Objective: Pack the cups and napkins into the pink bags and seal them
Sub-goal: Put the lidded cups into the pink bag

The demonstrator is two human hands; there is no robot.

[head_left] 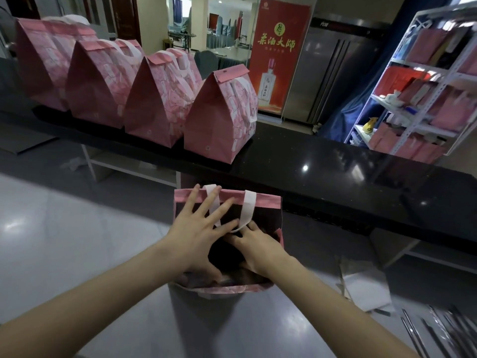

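Observation:
An open pink bag (pixel 265 201) with white ribbon handles stands in front of me below the black counter. My left hand (pixel 204 228) lies spread over its mouth, fingers straight, touching the far rim and one handle. My right hand (pixel 254 250) reaches down inside the bag, with its fingertips hidden in the dark interior. What lies inside the bag is too dark to make out. Several sealed pink bags (pixel 219 117) stand in a row on the counter, tops folded over.
The glossy black counter (pixel 335 161) runs across the middle. A white metal shelf (pixel 423 81) with pink and red packages stands at the right. White paper (pixel 366 288) and metal rods (pixel 438 329) lie at the lower right. A red banner (pixel 278 52) stands behind.

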